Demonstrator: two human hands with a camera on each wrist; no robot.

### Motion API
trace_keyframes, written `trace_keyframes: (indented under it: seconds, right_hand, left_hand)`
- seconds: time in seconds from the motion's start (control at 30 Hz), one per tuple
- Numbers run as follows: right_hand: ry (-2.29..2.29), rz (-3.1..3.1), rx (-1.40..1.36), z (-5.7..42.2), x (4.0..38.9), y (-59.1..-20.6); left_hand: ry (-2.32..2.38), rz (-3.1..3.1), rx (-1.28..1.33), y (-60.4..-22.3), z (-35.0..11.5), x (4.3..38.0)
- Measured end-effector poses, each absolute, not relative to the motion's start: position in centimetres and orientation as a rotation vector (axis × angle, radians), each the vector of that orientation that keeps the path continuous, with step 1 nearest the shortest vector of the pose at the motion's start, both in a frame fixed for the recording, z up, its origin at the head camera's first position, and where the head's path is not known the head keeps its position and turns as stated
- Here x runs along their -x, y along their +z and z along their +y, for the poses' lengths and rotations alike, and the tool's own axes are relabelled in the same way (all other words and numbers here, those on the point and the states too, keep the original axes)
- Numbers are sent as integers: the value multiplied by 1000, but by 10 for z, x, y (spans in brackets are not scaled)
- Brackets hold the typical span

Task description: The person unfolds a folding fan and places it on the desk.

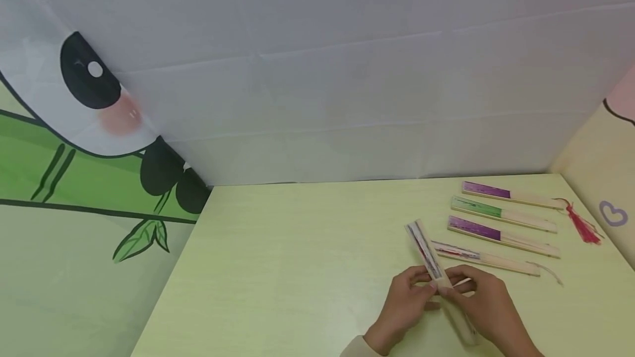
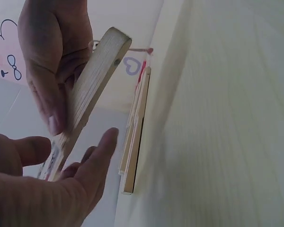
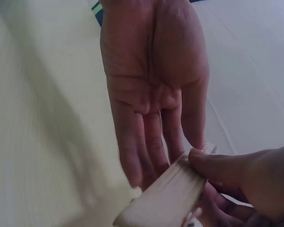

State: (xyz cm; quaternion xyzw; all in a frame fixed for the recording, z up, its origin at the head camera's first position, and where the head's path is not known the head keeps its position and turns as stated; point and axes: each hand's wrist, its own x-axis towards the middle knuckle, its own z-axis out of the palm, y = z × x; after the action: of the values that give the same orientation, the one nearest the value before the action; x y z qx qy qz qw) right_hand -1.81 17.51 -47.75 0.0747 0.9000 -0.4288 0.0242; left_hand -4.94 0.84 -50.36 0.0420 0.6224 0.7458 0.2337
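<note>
Both hands hold a folded hand fan (image 1: pixel 425 249) above the front right of the table, its patterned end tilted up and away. My left hand (image 1: pixel 404 302) pinches it from the left near its middle, thumb on top and fingers beneath. From the other side my right hand (image 1: pixel 486 296) grips it with thumb and fingertips. The fan's bare wooden end (image 2: pixel 97 80) points towards the body. In the right wrist view, the left palm (image 3: pixel 154 56) faces the camera behind the fan, and the right thumb (image 3: pixel 222 165) presses on its wooden side.
Several folded fans lie in a row at the right: a purple one (image 1: pixel 486 190) with a red tassel (image 1: pixel 582 225), a green one (image 1: pixel 478 207), another purple one (image 1: pixel 476 228) and a patterned one (image 1: pixel 491 258) with a pale cord. A white wall sheet (image 1: pixel 322 87) stands behind the table (image 1: pixel 263 269).
</note>
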Motion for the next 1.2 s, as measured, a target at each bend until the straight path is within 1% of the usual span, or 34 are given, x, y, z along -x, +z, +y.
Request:
trace_keyframes:
  seconds: [0.27, 0.47, 0.8, 1.2]
  right_hand:
    - [-1445, 2662, -272, 162, 20, -473]
    - [-1564, 2583, -265, 159, 21, -476]
    - [-1896, 2214, -447, 160, 29, -480]
    - [-1976, 2112, -495, 155, 37, -484]
  left_hand:
    - [2143, 1674, -46, -503, 4, 52]
    - [2165, 1633, -57, -502, -2, 54]
    - [2189, 1644, 0, -499, -4, 57]
    - [2248, 1637, 112, -499, -7, 60]
